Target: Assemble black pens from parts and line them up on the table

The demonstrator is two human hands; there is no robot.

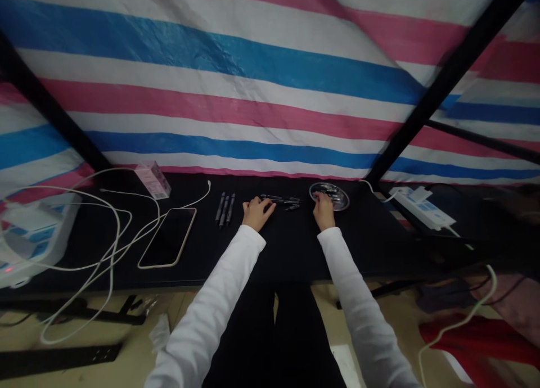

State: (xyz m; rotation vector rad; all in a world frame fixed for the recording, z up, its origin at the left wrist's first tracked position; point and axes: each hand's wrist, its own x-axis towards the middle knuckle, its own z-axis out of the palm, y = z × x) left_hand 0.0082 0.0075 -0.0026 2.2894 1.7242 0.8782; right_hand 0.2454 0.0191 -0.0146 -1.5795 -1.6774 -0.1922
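Both arms in white sleeves reach over a black table (287, 247). My left hand (256, 212) rests on the table with its fingers curled, touching the end of a loose group of dark pens (282, 201). My right hand (324, 209) reaches to the near rim of a small round metal dish (340, 199) that holds small dark parts; its fingertips are bent over the rim. What either hand holds, if anything, is too small to make out. Three dark pens (225, 209) lie side by side to the left of my left hand.
A phone (167, 237) lies face up at the left, with white cables (105, 230) looped around it and a small pink box (153, 179) behind. A white device (29, 236) sits at far left, a white power strip (422, 207) at right. A striped tarp hangs behind the table.
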